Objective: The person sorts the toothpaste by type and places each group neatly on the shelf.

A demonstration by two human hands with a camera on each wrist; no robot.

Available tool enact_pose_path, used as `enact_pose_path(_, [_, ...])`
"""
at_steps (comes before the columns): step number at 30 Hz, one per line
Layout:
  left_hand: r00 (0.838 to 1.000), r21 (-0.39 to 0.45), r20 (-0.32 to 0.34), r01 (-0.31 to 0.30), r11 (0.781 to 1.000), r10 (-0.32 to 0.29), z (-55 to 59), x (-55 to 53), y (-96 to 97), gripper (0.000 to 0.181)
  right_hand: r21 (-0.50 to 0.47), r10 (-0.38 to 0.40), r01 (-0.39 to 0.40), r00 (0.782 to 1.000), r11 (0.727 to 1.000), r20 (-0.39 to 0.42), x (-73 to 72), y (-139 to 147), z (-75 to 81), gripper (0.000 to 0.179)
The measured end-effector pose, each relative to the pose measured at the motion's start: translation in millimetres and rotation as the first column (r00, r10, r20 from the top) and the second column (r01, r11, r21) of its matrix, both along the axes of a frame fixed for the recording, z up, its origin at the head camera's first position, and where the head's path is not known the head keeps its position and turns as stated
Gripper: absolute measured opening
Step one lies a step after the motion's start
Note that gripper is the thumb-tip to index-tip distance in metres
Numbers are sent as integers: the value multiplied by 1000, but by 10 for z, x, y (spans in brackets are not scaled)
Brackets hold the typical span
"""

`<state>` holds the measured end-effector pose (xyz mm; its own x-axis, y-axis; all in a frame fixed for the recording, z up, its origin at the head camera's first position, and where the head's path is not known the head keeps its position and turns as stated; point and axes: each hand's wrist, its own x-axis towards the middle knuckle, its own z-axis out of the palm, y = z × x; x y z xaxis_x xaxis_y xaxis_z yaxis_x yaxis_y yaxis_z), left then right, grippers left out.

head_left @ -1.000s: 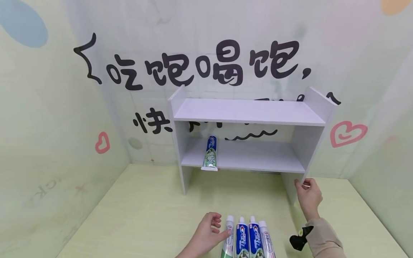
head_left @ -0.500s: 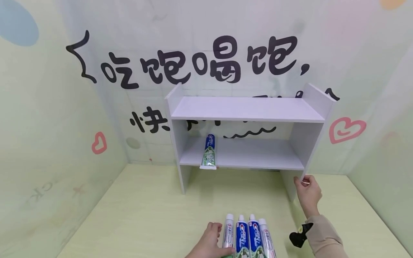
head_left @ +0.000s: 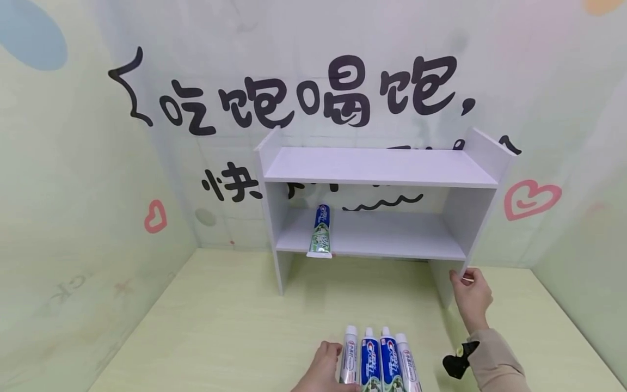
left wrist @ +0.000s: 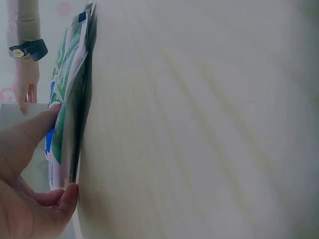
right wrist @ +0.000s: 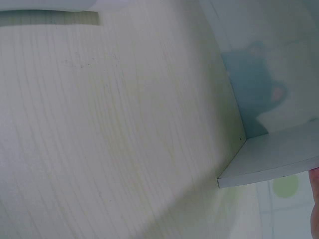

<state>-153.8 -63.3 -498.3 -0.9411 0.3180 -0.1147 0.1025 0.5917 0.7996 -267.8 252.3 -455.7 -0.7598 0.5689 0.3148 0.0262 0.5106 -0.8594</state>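
Note:
At the bottom of the head view my left hand (head_left: 323,370) grips the leftmost toothpaste tube (head_left: 349,356), silver-white with a white cap. In the left wrist view the thumb lies on this tube's green-printed face (left wrist: 61,139), and other fingers are at its lower edge. My right hand (head_left: 472,296) pinches the front edge of the right side panel of a white two-tier shelf (head_left: 382,167). Only a sliver of that hand shows beside the panel (right wrist: 269,157) in the right wrist view. A blue and green Crest toothpaste tube (head_left: 320,233) lies on the middle board, its flat end at the front edge.
Two blue Crest tubes (head_left: 370,359) and another silver-white tube (head_left: 407,362) lie side by side, right of the held tube, on the pale wooden table (head_left: 220,326). Behind the shelf stands a wall (head_left: 313,32) with black lettering. A black wrist device (head_left: 459,360) sits at the right sleeve.
My left hand has moved slightly right and down along the leftmost tube and closed on it from a looser, opened pose. My right hand stays at the shelf panel.

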Motion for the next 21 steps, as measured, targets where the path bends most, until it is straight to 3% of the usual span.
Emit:
enact_pose_path(8, [985, 6, 134, -108, 994, 106, 63, 5, 69, 51, -1, -3, 3, 1000, 1000, -2, 11, 17, 11, 24])
enact_pose_path(13, [983, -27, 136, -118, 993, 120, 107, 35, 85, 34, -4, -4, 4, 1000, 1000, -6, 10, 35, 14, 24])
enact_pose_path(21, [977, -3, 152, -150, 989, 149, 96, 60, 68, 32, -17, 9, -8, 1000, 1000, 4, 6, 19, 21, 23])
